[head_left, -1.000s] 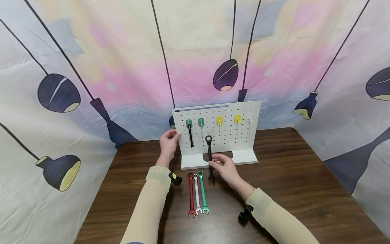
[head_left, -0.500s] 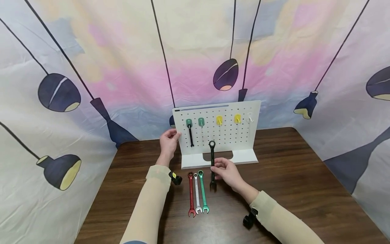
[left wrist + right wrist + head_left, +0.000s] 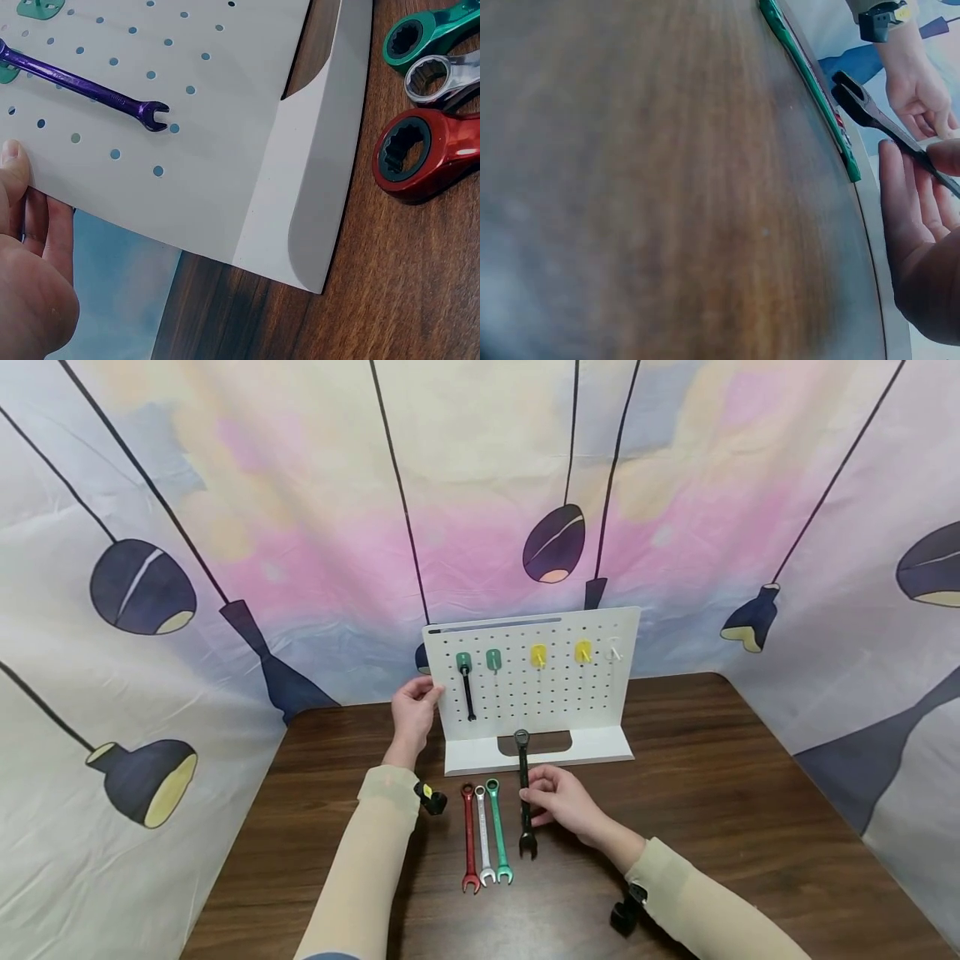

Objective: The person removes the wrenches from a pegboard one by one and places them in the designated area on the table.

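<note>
My left hand (image 3: 412,714) pinches the left edge of a white pegboard (image 3: 525,702), thumb in front and fingers behind, as the left wrist view shows. A small dark wrench (image 3: 468,693), purple in the left wrist view, hangs from the leftmost green hook (image 3: 463,660). In front of the board, my right hand (image 3: 566,802) holds a black ratcheting wrench (image 3: 524,793) between thumb and fingers, ring end toward the board, open end toward me. To its left lie a red wrench (image 3: 469,839), a silver wrench (image 3: 483,835) and a green wrench (image 3: 498,831), side by side on the table.
Another green hook (image 3: 493,660), two yellow ones including the left yellow hook (image 3: 538,656), and a clear hook (image 3: 614,652) bear nothing. The board's base (image 3: 607,745) stands on the brown wooden table (image 3: 697,793). A printed cloth (image 3: 480,527) hangs behind.
My right hand has drawn the black wrench toward me and lower, away from the pegboard, to beside the green wrench. My left hand stays on the board's edge.
</note>
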`<state>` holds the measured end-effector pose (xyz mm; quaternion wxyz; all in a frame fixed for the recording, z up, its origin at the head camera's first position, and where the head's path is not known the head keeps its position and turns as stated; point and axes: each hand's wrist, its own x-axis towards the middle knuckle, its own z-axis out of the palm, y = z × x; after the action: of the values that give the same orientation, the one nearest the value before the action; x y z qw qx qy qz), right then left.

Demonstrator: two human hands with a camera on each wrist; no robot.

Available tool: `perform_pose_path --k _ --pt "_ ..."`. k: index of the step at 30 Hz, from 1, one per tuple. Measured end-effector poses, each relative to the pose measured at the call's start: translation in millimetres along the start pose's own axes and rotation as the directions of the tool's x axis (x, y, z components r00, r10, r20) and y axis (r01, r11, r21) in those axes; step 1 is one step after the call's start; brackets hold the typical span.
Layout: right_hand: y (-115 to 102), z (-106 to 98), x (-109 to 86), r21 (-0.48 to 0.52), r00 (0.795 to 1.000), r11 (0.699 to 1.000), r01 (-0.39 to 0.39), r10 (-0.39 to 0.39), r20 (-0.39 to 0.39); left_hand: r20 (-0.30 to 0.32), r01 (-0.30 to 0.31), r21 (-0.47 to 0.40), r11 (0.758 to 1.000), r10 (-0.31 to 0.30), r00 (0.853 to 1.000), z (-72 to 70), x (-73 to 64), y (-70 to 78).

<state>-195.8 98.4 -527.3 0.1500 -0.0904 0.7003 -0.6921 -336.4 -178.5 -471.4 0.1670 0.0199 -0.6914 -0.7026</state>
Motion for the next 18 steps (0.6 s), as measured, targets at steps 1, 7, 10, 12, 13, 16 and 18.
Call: perform_pose_path --k 1,7,10,12,13,16,18 --pt "-0.5 -0.4 -1.7 -0.006 1.0 1.0 -0.008 0.008 0.009 -0.001 -0.002 -0.001 1.0 0.002 1.0 0.2 0.1 -0.2" --pt "-1.7 -1.0 -7.8 -0.043 0.998 0.998 -0.04 0.042 0.048 0.001 -0.003 0.007 1.0 0.003 1.0 -0.3 0.3 0.2" --pt "-0.1 -1.0 -8.6 -0.056 0.996 0.997 -0.05 0.053 0.064 0.002 -0.004 0.006 1.0 0.004 1.0 -0.7 -0.3 0.8" --pt "1.3 -0.9 -8.8 -0.064 0.995 0.996 -0.057 0.062 0.079 0.002 -0.004 0.008 1.0 0.004 1.0 -1.0 -0.8 1.1" --pt "2.5 -0.8 -8.8 -0.068 0.994 0.996 -0.064 0.07 0.086 0.001 -0.004 0.008 1.0 0.004 1.0 -1.2 -0.9 1.0" --pt "5.2 -0.3 -9.3 -0.081 0.991 0.993 -0.081 0.089 0.105 0.003 -0.005 0.013 1.0 0.005 1.0 -1.4 -0.8 0.5" --pt "6.4 0.2 -9.9 -0.097 0.989 0.992 -0.085 0.096 0.114 0.006 -0.008 0.013 1.0 0.008 1.0 -1.3 -0.5 0.1"
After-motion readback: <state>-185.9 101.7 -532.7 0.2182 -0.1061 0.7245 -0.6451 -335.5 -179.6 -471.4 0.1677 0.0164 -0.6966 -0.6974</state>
